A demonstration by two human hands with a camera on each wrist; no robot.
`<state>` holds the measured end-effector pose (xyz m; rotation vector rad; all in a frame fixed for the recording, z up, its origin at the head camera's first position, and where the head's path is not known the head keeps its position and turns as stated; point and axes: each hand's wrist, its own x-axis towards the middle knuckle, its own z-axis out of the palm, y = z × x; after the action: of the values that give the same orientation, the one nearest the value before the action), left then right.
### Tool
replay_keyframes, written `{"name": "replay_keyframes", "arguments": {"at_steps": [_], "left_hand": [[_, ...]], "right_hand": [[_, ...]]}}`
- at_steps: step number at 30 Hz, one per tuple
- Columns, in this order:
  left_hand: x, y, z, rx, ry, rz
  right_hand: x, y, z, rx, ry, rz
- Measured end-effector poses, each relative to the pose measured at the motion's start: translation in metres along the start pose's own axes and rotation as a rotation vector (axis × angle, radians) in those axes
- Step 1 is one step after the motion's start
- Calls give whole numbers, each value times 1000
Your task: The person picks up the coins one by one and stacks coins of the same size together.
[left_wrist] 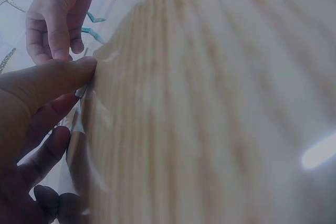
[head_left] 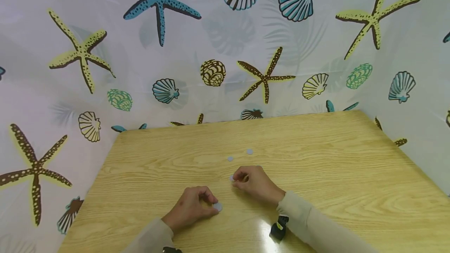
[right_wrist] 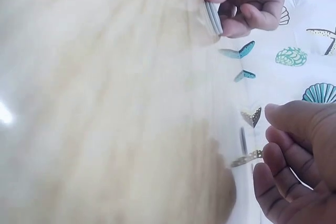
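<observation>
My left hand [head_left: 192, 207] pinches a small stack of thin, round grey discs [head_left: 217, 207] between thumb and fingers, low over the wooden table. Seen edge-on in the right wrist view, the stack [right_wrist: 213, 18] shows layered rims. My right hand [head_left: 256, 182] is just above the table with thumb and fingers loosely bent and parted. At its fingertips lies another grey disc [head_left: 231, 178]. From the right wrist, a gap separates the fingers [right_wrist: 278, 156] from a disc [right_wrist: 243, 140] on the table. In the left wrist view my left thumb [left_wrist: 63, 74] hides part of the stack.
Two more grey discs, a nearer one [head_left: 230, 159] and a farther one [head_left: 250, 152], lie beyond my right hand. A wood-grain table [head_left: 334, 159] spreads out on both sides. Behind it hangs a white cloth [head_left: 197, 22] printed with starfish and shells.
</observation>
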<state>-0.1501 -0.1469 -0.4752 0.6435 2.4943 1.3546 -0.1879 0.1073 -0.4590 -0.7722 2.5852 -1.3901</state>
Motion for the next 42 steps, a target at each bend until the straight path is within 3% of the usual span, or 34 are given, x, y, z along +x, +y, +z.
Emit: {"name": "replay_keyframes", "arguments": {"at_steps": [9, 28, 42], "left_hand": [[-1, 0, 0, -14, -4, 3], [0, -1, 1, -34, -25, -14], [1, 2, 0, -53, -21, -28]], "right_hand": [[8, 11, -2, -29, 13, 0], [17, 11, 3, -107, -18, 3], [11, 9, -3, -109, -73, 4]]}}
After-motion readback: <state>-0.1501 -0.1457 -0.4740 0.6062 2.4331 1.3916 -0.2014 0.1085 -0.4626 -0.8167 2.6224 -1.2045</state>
